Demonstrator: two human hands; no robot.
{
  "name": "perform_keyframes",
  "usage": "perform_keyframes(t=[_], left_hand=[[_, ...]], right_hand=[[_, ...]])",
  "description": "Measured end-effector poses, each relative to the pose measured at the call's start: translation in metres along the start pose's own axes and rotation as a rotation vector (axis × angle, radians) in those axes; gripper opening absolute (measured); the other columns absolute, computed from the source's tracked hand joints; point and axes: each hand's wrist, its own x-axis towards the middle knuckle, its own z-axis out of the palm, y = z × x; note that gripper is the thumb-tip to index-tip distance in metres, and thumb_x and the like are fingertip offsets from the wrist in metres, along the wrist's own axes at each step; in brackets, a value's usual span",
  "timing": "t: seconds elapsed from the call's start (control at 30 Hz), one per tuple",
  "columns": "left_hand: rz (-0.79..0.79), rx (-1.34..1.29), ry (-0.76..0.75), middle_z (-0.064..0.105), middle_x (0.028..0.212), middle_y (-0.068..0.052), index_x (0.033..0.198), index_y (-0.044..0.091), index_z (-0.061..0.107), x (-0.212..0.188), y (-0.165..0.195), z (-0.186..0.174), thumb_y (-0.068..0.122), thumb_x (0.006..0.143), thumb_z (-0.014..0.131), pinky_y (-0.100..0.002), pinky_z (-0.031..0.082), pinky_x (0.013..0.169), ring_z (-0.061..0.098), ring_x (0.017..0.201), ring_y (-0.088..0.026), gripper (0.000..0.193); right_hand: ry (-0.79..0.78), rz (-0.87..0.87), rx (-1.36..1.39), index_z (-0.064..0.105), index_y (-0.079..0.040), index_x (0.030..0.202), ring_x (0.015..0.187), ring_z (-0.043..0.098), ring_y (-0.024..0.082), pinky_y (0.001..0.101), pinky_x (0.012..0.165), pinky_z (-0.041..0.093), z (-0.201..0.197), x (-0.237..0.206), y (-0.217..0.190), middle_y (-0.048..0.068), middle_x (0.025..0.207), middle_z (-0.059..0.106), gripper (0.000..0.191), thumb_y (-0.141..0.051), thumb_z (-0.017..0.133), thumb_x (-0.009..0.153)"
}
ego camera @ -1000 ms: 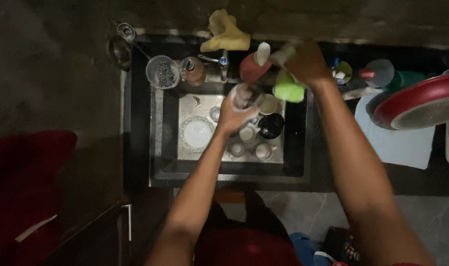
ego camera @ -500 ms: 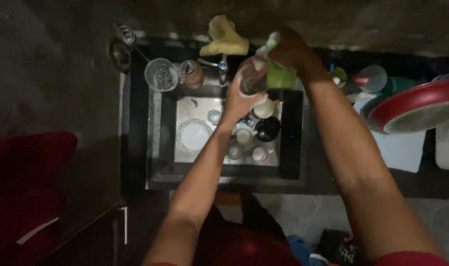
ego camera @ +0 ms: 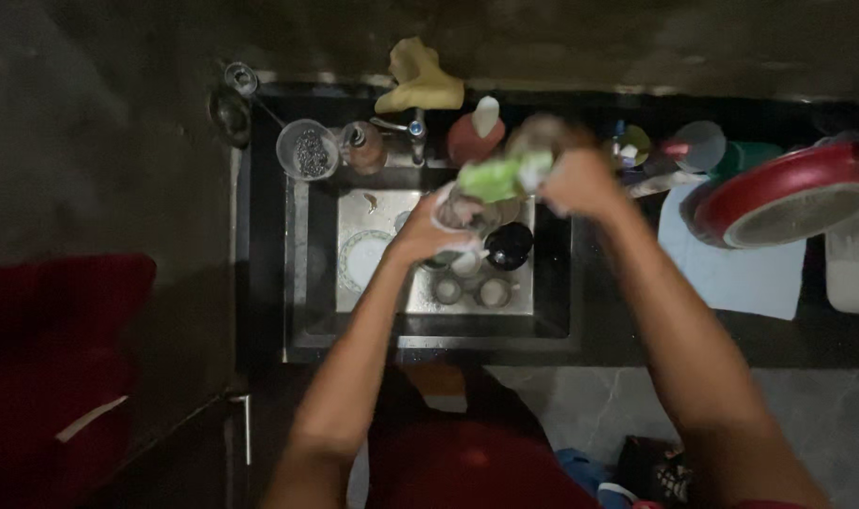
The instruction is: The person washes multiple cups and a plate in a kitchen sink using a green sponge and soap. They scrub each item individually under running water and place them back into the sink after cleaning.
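Left hand [ego camera: 428,231] is clamped round a glass [ego camera: 464,211] over the sink [ego camera: 307,283]. Right hand [ego camera: 580,181], at its 3 o'clock, grips a green sponge [ego camera: 491,177] touching the glass.

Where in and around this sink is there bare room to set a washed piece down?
Bare sink floor shows only along the back left of the sink, behind the plate. The light blue mat is bare in front of the red bowl. Crowded: cups under the left hand holding a glass; the back ledge by the tap. The right hand grips a green sponge.
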Motion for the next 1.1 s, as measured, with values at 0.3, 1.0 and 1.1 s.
perform_keyframes(t=[0.3,1.0,1.1], left_hand=[[-0.36,-0.107,-0.336,0.072,0.121,-0.008,0.138,0.004,0.061,-0.01,0.042,0.006,0.013,0.079,0.083,-0.033,0.057,0.093,0.07,0.105,-0.018,0.063],[-0.232,-0.452,0.415,0.068,0.109,-0.009,0.126,0.009,0.059,-0.095,0.063,0.057,0.042,0.103,0.056,-0.034,0.054,0.052,0.066,0.073,-0.018,0.04],[-0.353,-0.562,0.515,0.069,0.096,-0.002,0.115,0.015,0.062,-0.102,0.054,0.051,0.045,0.104,0.055,-0.027,0.046,0.04,0.068,0.068,-0.015,0.033]], right_hand=[[-0.153,-0.443,-0.072,0.073,-0.007,0.11,0.102,0.07,0.037,0.0449,0.089,0.055,0.001,-0.088,-0.078,0.016,0.111,0.074,0.035,-0.01,0.074,0.075],[0.313,-0.03,0.596,0.069,-0.008,0.123,0.097,0.075,0.022,0.0366,0.089,0.059,0.052,-0.163,-0.12,0.011,0.108,0.076,0.032,-0.027,0.071,0.098],[0.137,-0.369,0.271,0.068,-0.01,0.117,0.107,0.072,0.031,0.0414,0.097,0.057,0.06,-0.172,-0.143,0.014,0.114,0.072,0.023,-0.029,0.063,0.104]])
